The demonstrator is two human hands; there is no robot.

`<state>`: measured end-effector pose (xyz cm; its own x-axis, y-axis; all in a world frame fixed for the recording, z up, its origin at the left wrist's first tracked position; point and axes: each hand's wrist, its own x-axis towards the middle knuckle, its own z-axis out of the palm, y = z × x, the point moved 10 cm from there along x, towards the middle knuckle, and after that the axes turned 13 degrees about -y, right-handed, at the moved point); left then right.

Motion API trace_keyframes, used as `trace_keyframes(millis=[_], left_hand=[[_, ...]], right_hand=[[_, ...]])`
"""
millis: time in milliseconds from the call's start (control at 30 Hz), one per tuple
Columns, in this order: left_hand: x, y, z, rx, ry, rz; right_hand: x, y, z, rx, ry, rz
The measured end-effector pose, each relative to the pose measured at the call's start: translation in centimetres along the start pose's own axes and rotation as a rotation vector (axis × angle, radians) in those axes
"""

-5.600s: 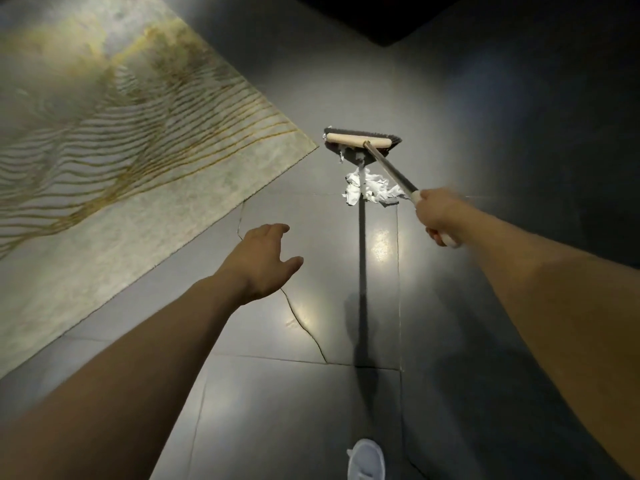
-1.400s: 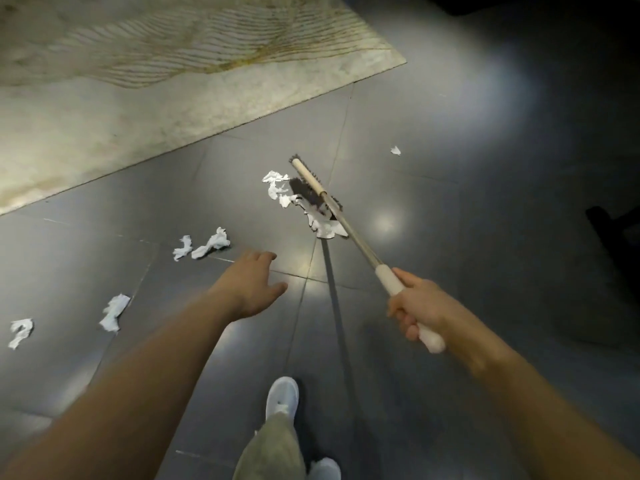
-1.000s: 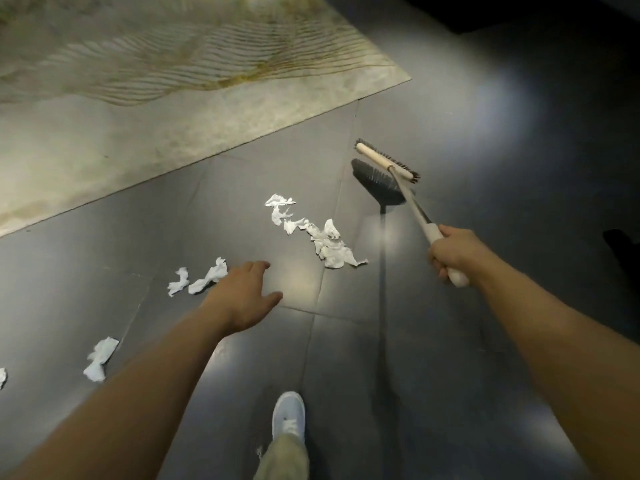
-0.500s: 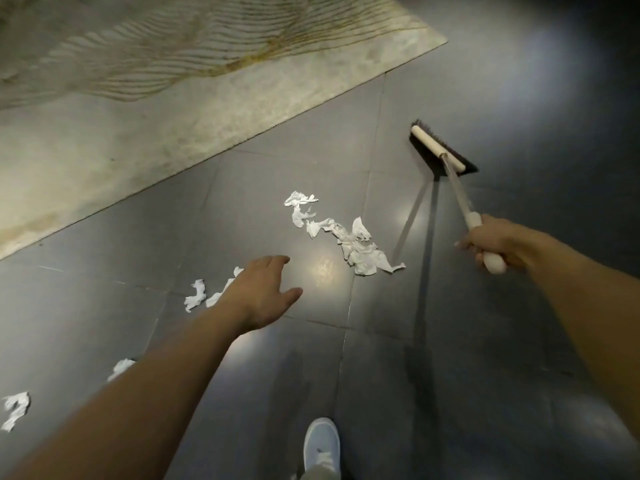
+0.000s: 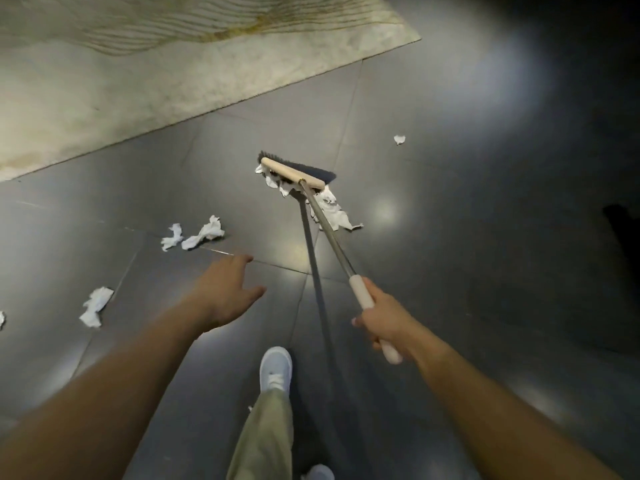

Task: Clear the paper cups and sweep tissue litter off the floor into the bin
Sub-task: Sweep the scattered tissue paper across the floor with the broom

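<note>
My right hand [image 5: 384,320] grips the white handle of a broom [image 5: 292,171], whose wooden head sits on the dark tiled floor over a clump of white tissue [image 5: 332,211]. More tissue scraps lie to the left: a pair [image 5: 194,233] ahead of my left hand and one piece [image 5: 95,306] further left. A small scrap [image 5: 399,139] lies apart at the upper right. My left hand [image 5: 225,292] hovers over the floor with fingers spread, holding nothing. No paper cups or bin are in view.
A pale rug with gold wavy lines [image 5: 156,64] covers the upper left, its edge running diagonally. My foot in a white shoe [image 5: 275,370] stands between my arms. A dark shape [image 5: 620,220] sits at the right edge.
The broom head was lifted and swung out to the right, then came back down onto the tissue clump. My left hand stayed hovering and empty.
</note>
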<state>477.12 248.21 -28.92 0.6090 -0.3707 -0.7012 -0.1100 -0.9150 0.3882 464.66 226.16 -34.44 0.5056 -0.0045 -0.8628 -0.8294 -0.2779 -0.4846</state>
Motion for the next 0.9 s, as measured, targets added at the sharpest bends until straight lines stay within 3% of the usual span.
trace_keyframes(millis=[200,400,700,900], left_hand=[[-3.4,-1.5,0.6,0.038,0.023,-0.045],[0.2,0.8,-2.6,0.019,0.053,-0.008],[9.3,9.2,-7.6,0.126,-0.015,0.109],[13.7,13.8,-6.7,0.162,-0.086,0.115]], right_hand=[[-2.1,0.0,-2.5,0.034,0.198,-0.078],[-0.6,-3.9,-11.1,0.000,0.377,-0.074],[0.0,-6.5,-23.1,0.202,0.476,-0.070],[2.7,-6.3,-28.7,0.382,0.501,-0.056]])
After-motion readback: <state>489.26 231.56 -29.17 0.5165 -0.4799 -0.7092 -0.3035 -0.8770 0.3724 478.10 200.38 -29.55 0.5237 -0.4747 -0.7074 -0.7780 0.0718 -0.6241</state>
